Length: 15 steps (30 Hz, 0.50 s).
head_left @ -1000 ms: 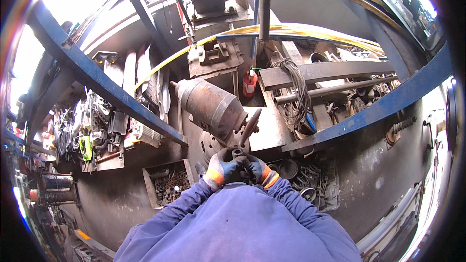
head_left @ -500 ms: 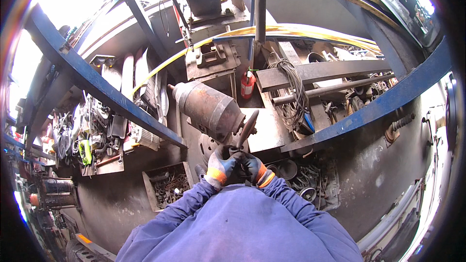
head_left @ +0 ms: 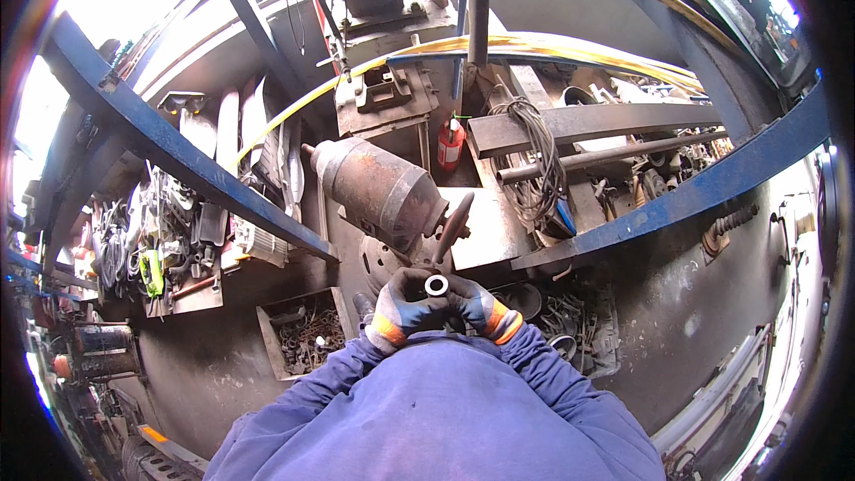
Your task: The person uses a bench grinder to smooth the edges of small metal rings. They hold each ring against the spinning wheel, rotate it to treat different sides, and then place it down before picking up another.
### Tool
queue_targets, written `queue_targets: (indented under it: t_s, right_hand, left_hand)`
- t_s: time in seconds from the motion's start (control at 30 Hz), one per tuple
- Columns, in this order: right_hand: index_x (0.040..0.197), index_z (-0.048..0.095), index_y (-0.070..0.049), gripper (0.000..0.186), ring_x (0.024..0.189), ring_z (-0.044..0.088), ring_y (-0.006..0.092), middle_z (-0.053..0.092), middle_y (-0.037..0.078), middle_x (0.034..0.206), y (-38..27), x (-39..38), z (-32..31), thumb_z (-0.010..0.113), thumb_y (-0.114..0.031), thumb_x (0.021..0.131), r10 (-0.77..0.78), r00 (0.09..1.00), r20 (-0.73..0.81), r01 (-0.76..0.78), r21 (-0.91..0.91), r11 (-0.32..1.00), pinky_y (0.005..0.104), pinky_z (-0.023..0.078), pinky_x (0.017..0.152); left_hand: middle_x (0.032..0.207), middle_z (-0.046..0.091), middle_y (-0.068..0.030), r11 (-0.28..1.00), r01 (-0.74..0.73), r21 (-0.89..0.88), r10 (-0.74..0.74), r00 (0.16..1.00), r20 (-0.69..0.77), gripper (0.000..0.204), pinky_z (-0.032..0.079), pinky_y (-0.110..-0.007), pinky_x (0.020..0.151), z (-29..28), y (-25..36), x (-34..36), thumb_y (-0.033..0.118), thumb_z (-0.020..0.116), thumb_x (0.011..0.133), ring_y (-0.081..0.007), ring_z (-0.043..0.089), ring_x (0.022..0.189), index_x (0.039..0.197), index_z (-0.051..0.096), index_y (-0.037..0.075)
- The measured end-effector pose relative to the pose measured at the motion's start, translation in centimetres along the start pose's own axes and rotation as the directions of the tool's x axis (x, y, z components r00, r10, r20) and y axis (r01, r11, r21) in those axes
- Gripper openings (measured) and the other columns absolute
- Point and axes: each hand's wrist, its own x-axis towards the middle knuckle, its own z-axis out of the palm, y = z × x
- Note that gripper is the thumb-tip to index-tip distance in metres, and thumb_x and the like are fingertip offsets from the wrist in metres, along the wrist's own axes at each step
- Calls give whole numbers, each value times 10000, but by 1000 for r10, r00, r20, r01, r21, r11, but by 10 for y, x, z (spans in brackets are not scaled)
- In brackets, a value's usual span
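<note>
In grey-and-blue gloves with orange cuffs, my left hand (head_left: 403,307) and my right hand (head_left: 474,307) are closed around a short hollow metal piece (head_left: 436,285), its pale ring-shaped end facing up toward me. Just beyond them stands a round steel base with holes (head_left: 378,263), under a large rusty metal cylinder (head_left: 365,187) that lies tilted. A dark tapered handle (head_left: 456,227) rises beside the cylinder, above my hands.
Blue steel beams (head_left: 205,169) frame both sides. A red extinguisher (head_left: 450,147), coiled cables (head_left: 539,174) and yellow hoses (head_left: 525,43) lie ahead. A crowded parts rack (head_left: 178,240) is left; bins of scrap (head_left: 303,338) sit low beside my arms.
My hands have turned or shifted the hollow piece, whose pale ring end now shows clearly between them, where half a second ago it was darker and partly hidden.
</note>
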Motion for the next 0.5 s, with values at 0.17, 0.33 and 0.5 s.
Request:
queue_targets:
  t_s: [0.17, 0.33, 0.5]
  right_hand:
    - [1368, 500, -15, 589, 1137, 555, 181, 625, 95, 1241, -2, -4, -1, 653, -390, 941, -11, 1000, -16, 9, -78, 997, 335, 420, 1008]
    - [1361, 502, -9, 629, 1108, 564, 168, 631, 88, 1223, -17, -5, 6, 658, -436, 927, 66, 995, -73, -72, -82, 994, 327, 438, 986]
    - [1355, 517, -18, 557, 1078, 577, 146, 637, 61, 1208, 14, 4, -6, 604, -410, 969, 85, 994, -68, -75, 144, 987, 310, 464, 956]
  left_hand:
    - [1059, 691, -64, 969, 55, -241, -43, 998, 56, 472, 531, -318, 886, 1, 7, -4, 33, 865, 699, -151, 649, 970, 1109, 631, 31]
    - [1064, 676, -55, 975, -1, -224, 16, 998, 65, 469, 535, -318, 879, -1, 2, -3, 36, 844, 737, -152, 647, 989, 1135, 597, 37]
    - [1041, 691, -95, 993, 3, -120, -10, 999, -53, 486, 543, -318, 857, 2, -14, 7, 105, 849, 743, -175, 664, 959, 1146, 592, 19]
